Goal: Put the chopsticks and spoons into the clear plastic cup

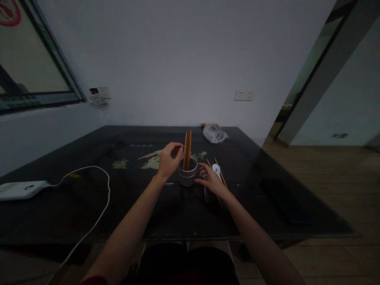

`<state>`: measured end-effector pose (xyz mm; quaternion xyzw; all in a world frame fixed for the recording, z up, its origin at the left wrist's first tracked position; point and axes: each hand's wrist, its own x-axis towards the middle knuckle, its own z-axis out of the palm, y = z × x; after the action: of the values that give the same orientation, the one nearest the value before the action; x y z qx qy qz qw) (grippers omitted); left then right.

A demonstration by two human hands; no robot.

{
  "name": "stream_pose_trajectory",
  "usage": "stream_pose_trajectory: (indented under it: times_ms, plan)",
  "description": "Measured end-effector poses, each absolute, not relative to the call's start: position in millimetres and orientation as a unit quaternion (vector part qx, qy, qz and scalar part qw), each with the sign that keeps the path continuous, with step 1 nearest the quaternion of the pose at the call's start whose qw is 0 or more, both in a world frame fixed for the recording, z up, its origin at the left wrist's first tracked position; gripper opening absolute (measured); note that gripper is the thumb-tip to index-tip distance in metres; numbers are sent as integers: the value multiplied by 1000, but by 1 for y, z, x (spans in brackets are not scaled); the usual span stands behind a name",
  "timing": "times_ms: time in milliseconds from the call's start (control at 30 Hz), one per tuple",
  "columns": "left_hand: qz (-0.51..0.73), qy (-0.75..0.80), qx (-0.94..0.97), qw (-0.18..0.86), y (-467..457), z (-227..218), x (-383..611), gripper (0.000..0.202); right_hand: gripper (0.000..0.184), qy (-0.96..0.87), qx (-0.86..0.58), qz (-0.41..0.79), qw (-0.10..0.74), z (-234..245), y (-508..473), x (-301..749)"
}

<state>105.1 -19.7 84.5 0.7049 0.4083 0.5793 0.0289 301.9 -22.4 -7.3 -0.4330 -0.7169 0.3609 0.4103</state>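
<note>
A grey metal cup (187, 179) stands upright on the dark table, with a bundle of brown wooden chopsticks (187, 152) rising out of it. My left hand (170, 161) is at the cup's left side, its thumb and index finger curled together close against the left edge of the chopsticks. What lies between those fingertips, if anything, is too small to make out. To the right of the cup, my right hand (211, 179) has its fingers spread near the wall. Beyond that hand lie a white spoon (216, 169) and loose chopsticks (222, 178). A metal utensil (206, 194) shows partly beneath the hand.
A crumpled clear plastic bag (214, 133) sits at the table's back edge. On the left is a white power strip (23, 190), its white cable (108, 190) curving over the table's front edge. A dark flat object (285, 200) lies at the right. Wall sockets (243, 95) are behind.
</note>
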Motion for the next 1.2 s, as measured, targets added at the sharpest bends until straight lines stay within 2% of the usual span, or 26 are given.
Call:
stream_pose_trajectory:
  times_ms: [133,333,567,833,1000,1200]
  plan:
    - [567,381,731,1,-30,89,110,16,65,-715,-420,374,415,-9,-19,307]
    - [552,272,788,-11,-53,79,132,17,51,-714,-409,378,424,-7,-12,319]
    - [328,57,940,-73,-79,26,179,20,39,-670,-452,324,491,3,-9,332]
    - [270,118,956,16,-68,-1,184,23,26,-671,-492,237,501,26,-5,342]
    - [253,124,959,28,-70,-2,187,23,22,-720,-511,144,446,43,4,340]
    - [254,126,959,20,-71,1,188,20,19,-749,-598,41,283,43,18,333]
